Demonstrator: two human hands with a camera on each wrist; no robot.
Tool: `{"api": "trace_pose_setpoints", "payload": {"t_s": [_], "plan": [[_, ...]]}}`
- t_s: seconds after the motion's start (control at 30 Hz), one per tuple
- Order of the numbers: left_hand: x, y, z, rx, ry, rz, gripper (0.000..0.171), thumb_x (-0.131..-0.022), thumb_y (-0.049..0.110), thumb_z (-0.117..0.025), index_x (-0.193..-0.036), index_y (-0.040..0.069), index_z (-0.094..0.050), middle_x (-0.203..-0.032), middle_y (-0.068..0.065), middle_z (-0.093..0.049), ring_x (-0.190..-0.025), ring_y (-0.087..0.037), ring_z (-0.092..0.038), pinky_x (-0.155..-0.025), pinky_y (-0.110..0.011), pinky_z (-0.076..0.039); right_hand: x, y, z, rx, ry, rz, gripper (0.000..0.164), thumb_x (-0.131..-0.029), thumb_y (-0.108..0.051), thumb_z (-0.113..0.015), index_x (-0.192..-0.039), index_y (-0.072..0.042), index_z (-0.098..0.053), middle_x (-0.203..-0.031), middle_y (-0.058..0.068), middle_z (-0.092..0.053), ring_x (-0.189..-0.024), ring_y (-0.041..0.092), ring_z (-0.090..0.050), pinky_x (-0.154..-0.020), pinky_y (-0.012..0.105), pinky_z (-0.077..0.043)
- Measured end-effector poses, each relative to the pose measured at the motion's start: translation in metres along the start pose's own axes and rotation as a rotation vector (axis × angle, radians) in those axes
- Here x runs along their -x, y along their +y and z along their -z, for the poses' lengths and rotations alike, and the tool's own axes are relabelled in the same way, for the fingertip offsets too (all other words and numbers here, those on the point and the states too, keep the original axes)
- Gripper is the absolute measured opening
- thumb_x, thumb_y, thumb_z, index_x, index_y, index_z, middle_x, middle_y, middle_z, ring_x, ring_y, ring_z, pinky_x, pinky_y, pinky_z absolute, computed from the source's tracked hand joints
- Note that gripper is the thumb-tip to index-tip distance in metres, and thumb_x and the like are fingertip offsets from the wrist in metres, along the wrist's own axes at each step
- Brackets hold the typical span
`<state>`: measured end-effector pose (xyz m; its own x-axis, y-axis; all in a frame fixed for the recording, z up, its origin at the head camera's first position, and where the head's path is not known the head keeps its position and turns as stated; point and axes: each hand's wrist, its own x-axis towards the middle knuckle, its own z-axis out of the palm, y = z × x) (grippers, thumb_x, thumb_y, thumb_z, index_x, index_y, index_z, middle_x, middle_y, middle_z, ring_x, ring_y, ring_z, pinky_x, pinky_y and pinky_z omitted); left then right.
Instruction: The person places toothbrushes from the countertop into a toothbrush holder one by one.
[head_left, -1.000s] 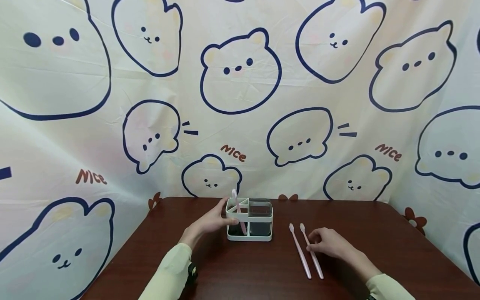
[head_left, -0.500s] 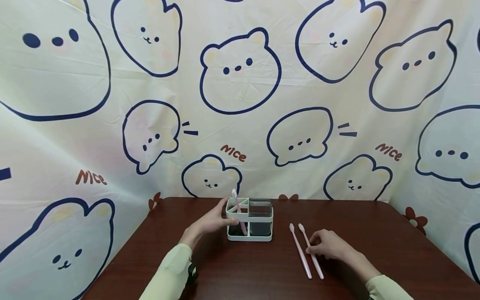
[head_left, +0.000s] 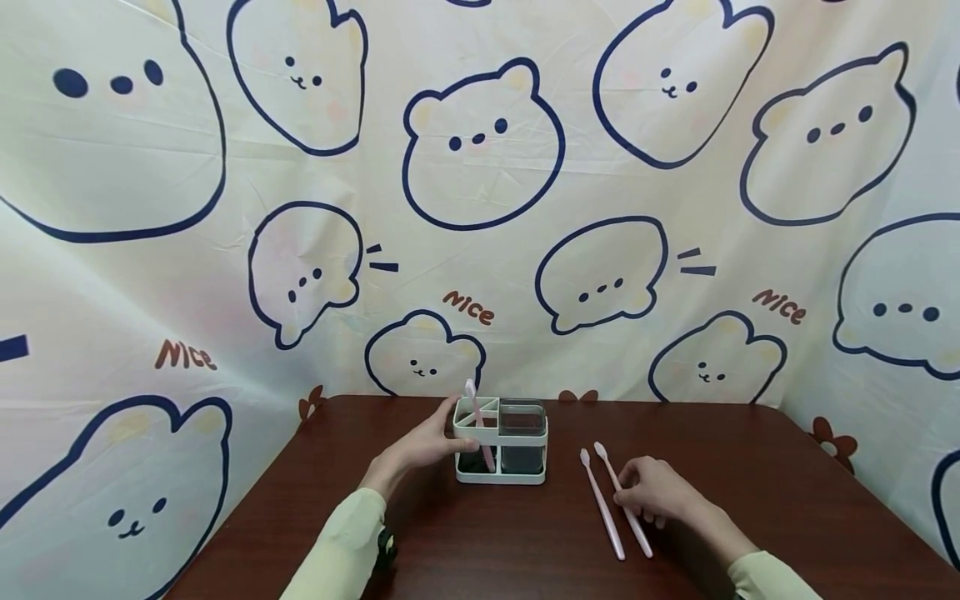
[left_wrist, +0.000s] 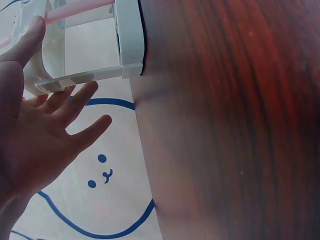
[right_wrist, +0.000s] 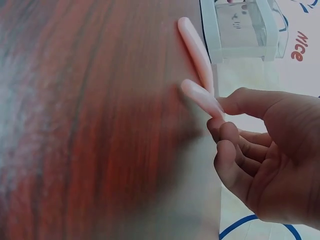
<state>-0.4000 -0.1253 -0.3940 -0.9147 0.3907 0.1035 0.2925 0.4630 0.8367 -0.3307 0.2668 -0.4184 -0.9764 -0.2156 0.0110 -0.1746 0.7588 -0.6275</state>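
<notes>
A white toothbrush holder [head_left: 500, 478] stands near the table's back edge. My left hand [head_left: 420, 442] grips its left side, thumb across the front, fingers behind; in the left wrist view the fingertips [left_wrist: 90, 86] touch its frame. One pink toothbrush [head_left: 477, 410] leans upright in a left compartment of the holder. To the right, two pink toothbrushes lie side by side, heads away from me. My right hand [head_left: 660, 492] pinches the right toothbrush [head_left: 609, 468] around mid-handle between thumb and fingers. The left toothbrush [head_left: 602, 505] lies beside it, untouched by the hand.
A clear lidded cup [head_left: 522, 419] fills the right side of the holder. The dark brown wooden table [head_left: 465, 542] ends at a cloth backdrop [head_left: 480, 267] printed with cartoon animals. Pale sleeves [head_left: 337, 542] cover both forearms.
The right toothbrush has turned slightly in my right hand, its head shifting left and its handle end right. My left hand and the holder stay in place.
</notes>
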Motion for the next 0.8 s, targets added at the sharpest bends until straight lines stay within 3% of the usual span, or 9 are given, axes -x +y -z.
{"api": "trace_pose_setpoints", "payload": {"t_s": [0.23, 0.6, 0.8], "plan": [[0.000, -0.001, 0.000, -0.003, -0.009, -0.002, 0.090, -0.084, 0.037, -0.079, -0.153, 0.023, -0.024, -0.147, -0.012, -0.045, -0.129, -0.031, -0.046, -0.111, -0.065, -0.033, -0.002, -0.007, 0.004, -0.018, 0.024, -0.035, 0.020, -0.085, -0.015, -0.074, -0.097, -0.005, -0.061, -0.060, 0.004, -0.060, -0.045, 0.015, -0.053, -0.039, 0.030, -0.047], [0.000, -0.001, -0.001, -0.013, -0.008, -0.001, 0.090, -0.084, 0.038, -0.079, -0.153, 0.023, -0.024, -0.145, -0.012, -0.046, -0.129, -0.031, -0.047, -0.111, -0.065, -0.032, -0.005, -0.020, 0.009, -0.052, 0.053, -0.016, 0.022, -0.087, -0.013, -0.072, -0.102, -0.004, -0.059, -0.063, 0.005, -0.059, -0.046, 0.016, -0.052, -0.040, 0.030, -0.047], [0.001, -0.001, -0.001, -0.003, -0.001, -0.013, 0.089, -0.084, 0.036, -0.080, -0.153, 0.024, -0.025, -0.141, -0.011, -0.049, -0.127, -0.030, -0.048, -0.110, -0.065, -0.034, -0.008, -0.031, 0.011, -0.059, 0.116, -0.013, 0.022, -0.088, -0.013, -0.071, -0.104, -0.006, -0.060, -0.068, 0.006, -0.057, -0.045, 0.016, -0.050, -0.039, 0.026, -0.043]]}}
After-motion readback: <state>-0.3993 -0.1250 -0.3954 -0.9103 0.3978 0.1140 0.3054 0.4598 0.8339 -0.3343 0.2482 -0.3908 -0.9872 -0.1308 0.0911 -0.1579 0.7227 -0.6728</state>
